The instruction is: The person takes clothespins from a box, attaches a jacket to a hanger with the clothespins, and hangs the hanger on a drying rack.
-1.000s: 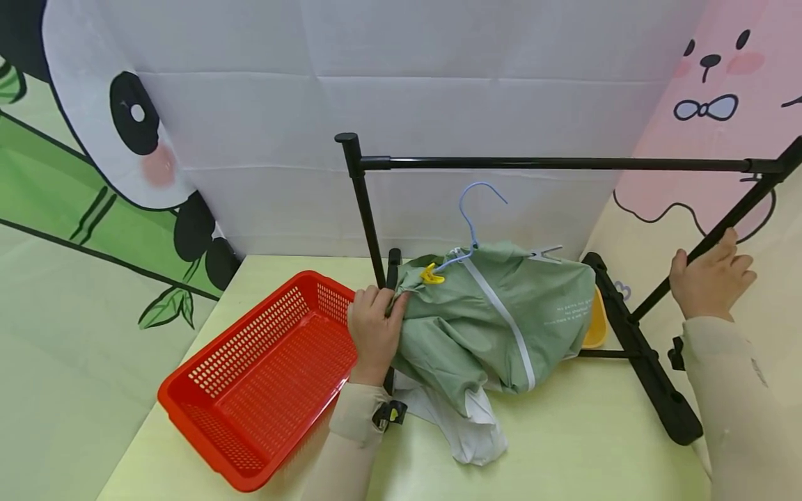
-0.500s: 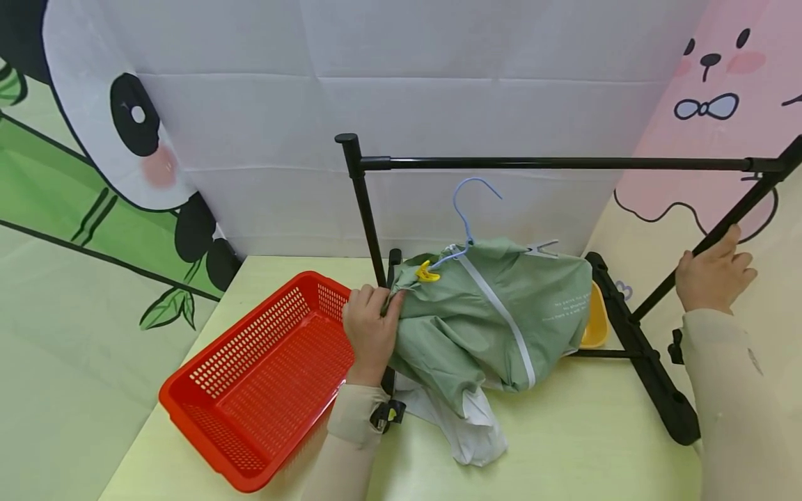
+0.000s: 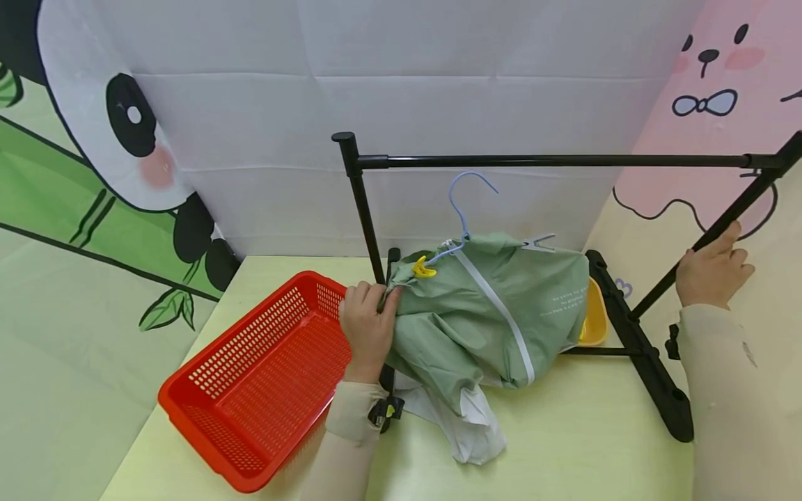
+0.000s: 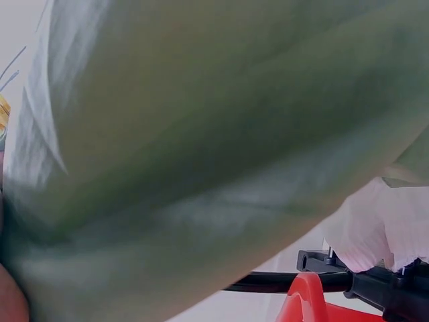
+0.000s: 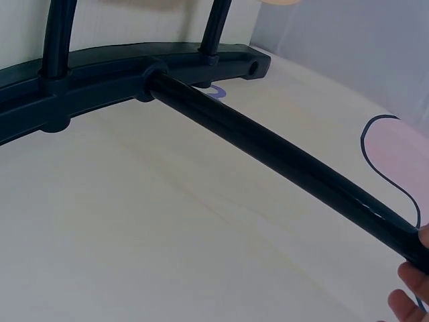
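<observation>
A green jacket (image 3: 551,285) with a white zip hangs on a blue hanger (image 3: 462,219) below the bar of a black clothes rack (image 3: 532,161). The hanger's hook stands free under the bar. A yellow clip (image 3: 424,268) and a pale clip (image 3: 540,243) sit at the jacket's top. My left hand (image 3: 368,327) pinches the jacket's left edge, beside the left post; in the left wrist view the green cloth fills most of the frame. My right hand (image 3: 713,271) grips the rack's right post (image 5: 281,157), with its fingertips at the right wrist view's edge.
A red basket (image 3: 250,459) stands left of the rack on the pale table (image 3: 564,445). White cloth (image 3: 473,431) lies below the jacket. A yellow container (image 3: 597,313) is partly hidden behind the jacket. The rack's right foot (image 3: 677,410) reaches toward the table's front.
The jacket and hanger have shifted slightly left and up with my left hand. My right hand keeps its hold on the post, and the rack's right foot appears slightly further left.
</observation>
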Motion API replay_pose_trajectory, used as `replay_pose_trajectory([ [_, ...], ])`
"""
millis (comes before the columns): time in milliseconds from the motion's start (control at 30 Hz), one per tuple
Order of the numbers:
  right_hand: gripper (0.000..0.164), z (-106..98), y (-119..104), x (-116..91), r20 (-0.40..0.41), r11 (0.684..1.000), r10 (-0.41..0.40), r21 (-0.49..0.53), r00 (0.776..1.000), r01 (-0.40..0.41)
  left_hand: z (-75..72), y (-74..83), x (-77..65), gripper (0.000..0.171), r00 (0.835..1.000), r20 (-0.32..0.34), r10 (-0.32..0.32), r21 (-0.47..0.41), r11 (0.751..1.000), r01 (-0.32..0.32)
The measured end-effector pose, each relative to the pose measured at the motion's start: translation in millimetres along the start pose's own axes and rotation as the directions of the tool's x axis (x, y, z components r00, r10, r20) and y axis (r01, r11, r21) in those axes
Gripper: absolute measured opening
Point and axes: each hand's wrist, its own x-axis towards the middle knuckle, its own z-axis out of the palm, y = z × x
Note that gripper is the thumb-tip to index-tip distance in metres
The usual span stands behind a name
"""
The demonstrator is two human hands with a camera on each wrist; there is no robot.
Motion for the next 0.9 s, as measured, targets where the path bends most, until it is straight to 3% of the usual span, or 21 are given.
replay_pose_trajectory([
  [367, 0.07, 0.1, -1.7, 1.0, 0.0, 1.0, 0.0, 0.013, 1.0, 0.0, -0.1, -0.4, 3.3, 0.019, 1.0, -0.024, 0.02, 0.009, 1.0, -0.019],
  [900, 0.069, -0.1, -4.1, 0.1, -0.006, 1.0, 0.013, 0.003, 1.0, -0.013, -3.6, 0.9, 9.8, 0.023, 0.999, -0.037, -0.007, 0.004, 1.0, 0.007],
])
